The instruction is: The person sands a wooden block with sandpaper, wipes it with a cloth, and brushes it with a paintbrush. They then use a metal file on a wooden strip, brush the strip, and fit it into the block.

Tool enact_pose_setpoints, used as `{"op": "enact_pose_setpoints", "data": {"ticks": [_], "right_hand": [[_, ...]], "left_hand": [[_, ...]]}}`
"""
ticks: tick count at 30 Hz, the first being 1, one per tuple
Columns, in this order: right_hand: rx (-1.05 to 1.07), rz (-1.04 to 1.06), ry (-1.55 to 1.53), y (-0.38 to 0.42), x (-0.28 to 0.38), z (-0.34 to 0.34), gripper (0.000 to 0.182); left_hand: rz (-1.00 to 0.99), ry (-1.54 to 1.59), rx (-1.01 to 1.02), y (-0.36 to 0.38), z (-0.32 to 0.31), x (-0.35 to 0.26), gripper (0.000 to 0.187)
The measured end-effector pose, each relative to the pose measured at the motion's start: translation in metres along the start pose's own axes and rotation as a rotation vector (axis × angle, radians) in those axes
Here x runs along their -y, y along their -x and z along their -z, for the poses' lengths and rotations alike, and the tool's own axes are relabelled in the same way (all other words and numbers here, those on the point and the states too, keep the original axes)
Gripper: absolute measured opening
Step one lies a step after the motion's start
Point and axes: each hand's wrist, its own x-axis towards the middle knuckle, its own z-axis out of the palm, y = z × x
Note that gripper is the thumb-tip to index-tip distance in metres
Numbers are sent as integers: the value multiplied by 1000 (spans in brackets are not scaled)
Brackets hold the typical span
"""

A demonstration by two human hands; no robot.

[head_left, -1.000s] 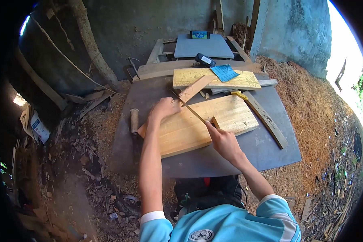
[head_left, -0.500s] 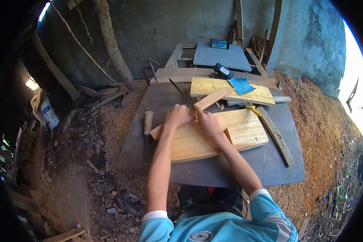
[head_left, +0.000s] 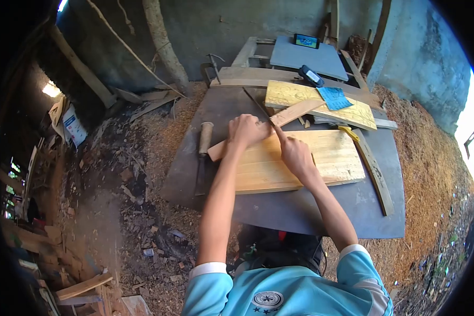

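Observation:
My left hand [head_left: 246, 130] is closed round a narrow wooden strip [head_left: 298, 110] and presses it down. The strip lies slantwise, its lower end over a wide light board [head_left: 332, 158] and its upper end on a yellow patterned board [head_left: 289, 95]. My right hand [head_left: 295, 152] grips a thin dark blade [head_left: 255, 101], the index finger stretched along it. The blade crosses the strip just right of my left hand; its handle is hidden in my palm. Left of my left hand lies a chisel with a round wooden handle [head_left: 205, 138].
A blue cloth [head_left: 335, 98] and a dark device [head_left: 311, 76] lie beyond the boards. A phone [head_left: 306, 41] stands on a grey panel [head_left: 326, 58]. A yellow-handled tool [head_left: 349, 132] touches a long slat [head_left: 375, 176] at right. A clamp [head_left: 215, 69] holds the far left edge.
The view has shifted, so the table appears further right and higher. My right hand has drawn back from the strip, with its index finger straighter. My left hand still holds the strip.

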Motion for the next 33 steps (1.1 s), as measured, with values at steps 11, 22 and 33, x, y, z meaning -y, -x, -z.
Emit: {"op": "enact_pose_setpoints", "data": {"ticks": [11, 22, 33], "right_hand": [[5, -22, 1, 29, 8, 13, 62], [14, 16, -5, 8, 2, 15, 60], [34, -64, -78, 14, 4, 27, 60]], "left_hand": [[-65, -51, 4, 7, 5, -5, 56], [2, -70, -119, 7, 5, -3, 55], [124, -89, 177, 3, 13, -10, 65]]}}
